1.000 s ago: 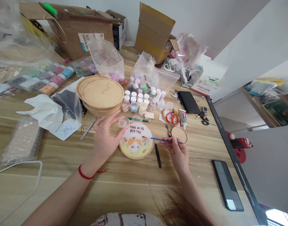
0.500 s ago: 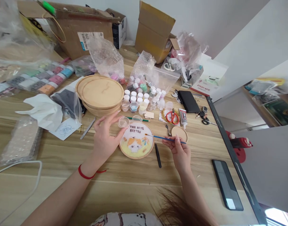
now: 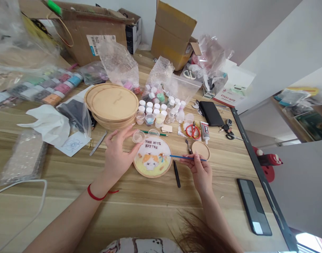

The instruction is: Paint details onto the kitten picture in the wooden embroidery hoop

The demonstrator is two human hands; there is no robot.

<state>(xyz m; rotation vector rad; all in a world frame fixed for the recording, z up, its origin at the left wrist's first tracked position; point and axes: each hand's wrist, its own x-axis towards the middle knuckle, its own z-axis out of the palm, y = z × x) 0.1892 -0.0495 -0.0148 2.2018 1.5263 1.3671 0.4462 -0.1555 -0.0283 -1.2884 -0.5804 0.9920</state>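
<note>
Since the centre-right brush (image 3: 180, 156) seems light and stiff, its handle (image 3: 174, 156) suits the pinching right grip (image 3: 200, 171), while the left grip (image 3: 116, 150) clasps a flimsy-looking cup (image 3: 138, 136).

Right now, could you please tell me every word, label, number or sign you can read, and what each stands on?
"THE KIT" plus an unclear letter, then "KITTE" plus another: on the round picture.
"STICKY NOTE": on the red-and-white box; smaller characters beneath are unreadable.
Tube: lettering too small to read.
Large carton: label too blurred.
Dark marks beside the black case: unclear.
</note>
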